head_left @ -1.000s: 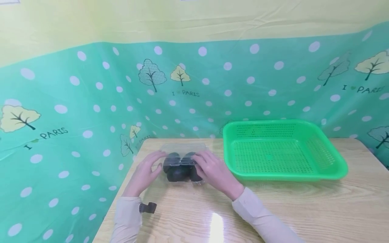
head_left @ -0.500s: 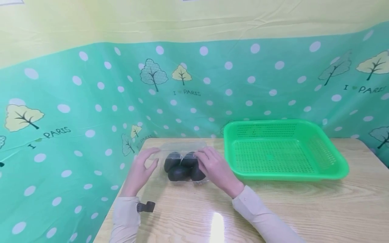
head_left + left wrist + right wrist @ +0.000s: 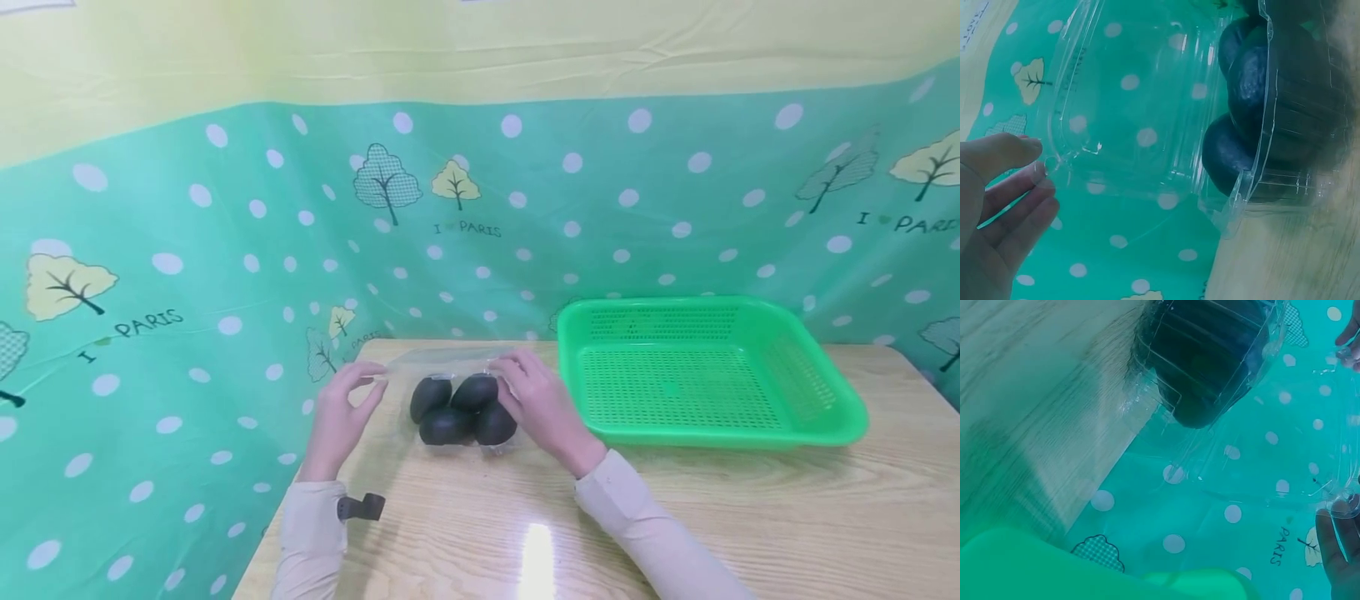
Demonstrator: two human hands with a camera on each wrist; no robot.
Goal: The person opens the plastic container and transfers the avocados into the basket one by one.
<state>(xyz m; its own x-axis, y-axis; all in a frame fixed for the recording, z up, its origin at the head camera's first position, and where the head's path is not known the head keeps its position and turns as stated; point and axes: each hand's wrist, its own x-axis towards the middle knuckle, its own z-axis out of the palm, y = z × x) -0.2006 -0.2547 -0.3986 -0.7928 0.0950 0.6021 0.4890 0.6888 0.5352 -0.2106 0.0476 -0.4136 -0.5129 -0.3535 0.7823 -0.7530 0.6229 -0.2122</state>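
Note:
A clear plastic clamshell box point(image 3: 1244, 194) stands on the table with its hinged lid point(image 3: 1129, 137) raised. Inside its base lie several dark, oval avocados point(image 3: 446, 425). At the lid's left corner, my left hand point(image 3: 337, 417) pinches the rim between thumb and fingertips. My right hand point(image 3: 543, 408) holds the opposite corner, its fingers bent over the edge. In the right wrist view only part of the right hand point(image 3: 1341, 550) shows at the lower right, by a lid corner. The avocados' undersides are hidden.
A green plastic basket point(image 3: 817, 417) with a perforated floor stands right of the box, near my right hand. The wooden table point(image 3: 465, 517) meets a dotted green cloth point(image 3: 247, 350) behind and on the left. A black strap device point(image 3: 362, 507) sits on my left wrist.
The lid has swung up and back off the avocados, carried by both hands. The avocados now show more plainly. My left hand has risen slightly.

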